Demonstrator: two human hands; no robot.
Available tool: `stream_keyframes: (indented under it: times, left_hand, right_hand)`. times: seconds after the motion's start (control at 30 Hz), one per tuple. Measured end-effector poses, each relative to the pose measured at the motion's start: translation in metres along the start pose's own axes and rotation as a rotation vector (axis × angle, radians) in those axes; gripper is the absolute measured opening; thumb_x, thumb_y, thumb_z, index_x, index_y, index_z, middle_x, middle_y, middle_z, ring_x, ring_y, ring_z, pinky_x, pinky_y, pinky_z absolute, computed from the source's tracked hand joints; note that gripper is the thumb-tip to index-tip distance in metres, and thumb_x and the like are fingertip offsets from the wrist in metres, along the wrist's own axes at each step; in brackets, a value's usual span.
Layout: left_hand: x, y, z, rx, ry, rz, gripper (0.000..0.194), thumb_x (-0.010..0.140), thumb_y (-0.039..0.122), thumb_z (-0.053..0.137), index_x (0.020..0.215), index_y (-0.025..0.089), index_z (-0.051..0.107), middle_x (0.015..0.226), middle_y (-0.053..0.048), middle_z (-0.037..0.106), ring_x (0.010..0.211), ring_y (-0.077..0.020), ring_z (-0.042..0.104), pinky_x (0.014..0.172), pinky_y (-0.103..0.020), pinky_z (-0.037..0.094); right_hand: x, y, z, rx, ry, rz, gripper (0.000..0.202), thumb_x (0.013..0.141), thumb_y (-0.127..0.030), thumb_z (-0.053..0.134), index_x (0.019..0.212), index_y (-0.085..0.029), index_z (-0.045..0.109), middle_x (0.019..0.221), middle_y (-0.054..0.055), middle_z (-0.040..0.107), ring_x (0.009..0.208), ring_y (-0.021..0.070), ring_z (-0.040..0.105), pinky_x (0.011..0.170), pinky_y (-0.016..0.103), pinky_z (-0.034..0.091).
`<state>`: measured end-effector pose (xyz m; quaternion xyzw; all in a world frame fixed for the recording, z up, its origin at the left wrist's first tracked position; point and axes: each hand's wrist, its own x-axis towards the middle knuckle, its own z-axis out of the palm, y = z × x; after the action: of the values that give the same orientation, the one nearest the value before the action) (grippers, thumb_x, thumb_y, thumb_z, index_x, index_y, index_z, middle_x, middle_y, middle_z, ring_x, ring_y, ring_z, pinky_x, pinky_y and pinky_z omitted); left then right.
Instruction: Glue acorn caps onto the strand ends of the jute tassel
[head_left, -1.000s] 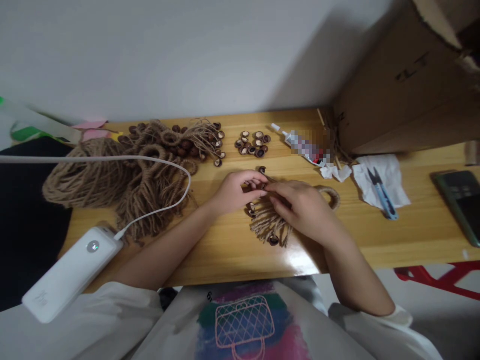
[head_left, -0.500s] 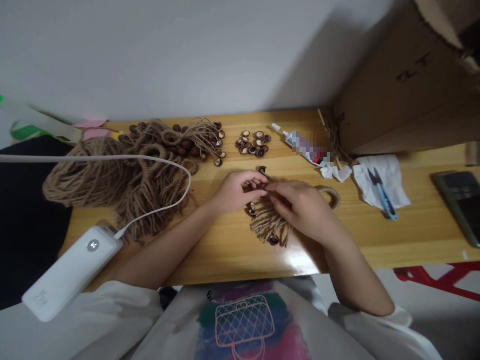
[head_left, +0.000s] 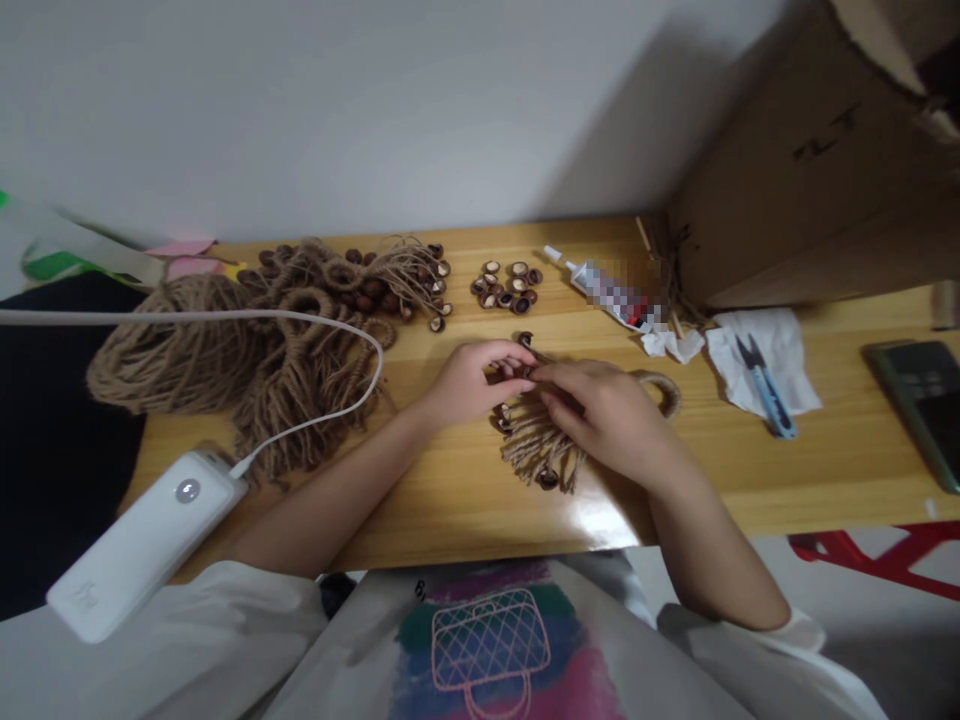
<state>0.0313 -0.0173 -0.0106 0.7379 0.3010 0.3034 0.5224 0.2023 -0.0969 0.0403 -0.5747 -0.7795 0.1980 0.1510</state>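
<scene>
A jute cord tassel lies fanned out on the table, with half nutshells on some of its cord ends. Its wrapped ring shows beyond my right hand. My left hand is closed in a pinch at the tassel's upper left, on a small brown piece that looks like a half nutshell, mostly hidden by fingers. Bent over the cords, my right hand pinches a cord end at the same spot; its fingertips meet those of my left hand. Another half nutshell sits just above the fingers.
Loose half nutshells lie behind my hands, beside a glue tube. Thread snips rest on a tissue. Left are jute cord and a cabled power bank. A carton and phone stand right.
</scene>
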Motion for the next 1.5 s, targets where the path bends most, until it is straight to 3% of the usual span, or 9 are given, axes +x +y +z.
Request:
stream_keyframes:
  times: [1.5]
  left_hand:
    - [0.0007, 0.0004, 0.0007, -0.01, 0.011, -0.002, 0.02, 0.069, 0.015, 0.072, 0.088, 0.012, 0.068, 0.08, -0.004, 0.071, 0.07, -0.0113, 0.064, 0.067, -0.023, 0.054]
  right_hand:
    - [0.0001, -0.0005, 0.0006, -0.032, 0.001, -0.006, 0.024, 0.09, -0.018, 0.047, 0.107, -0.014, 0.063, 0.098, 0.011, 0.068, 0.089, 0.0242, 0.064, 0.076, 0.034, 0.048]
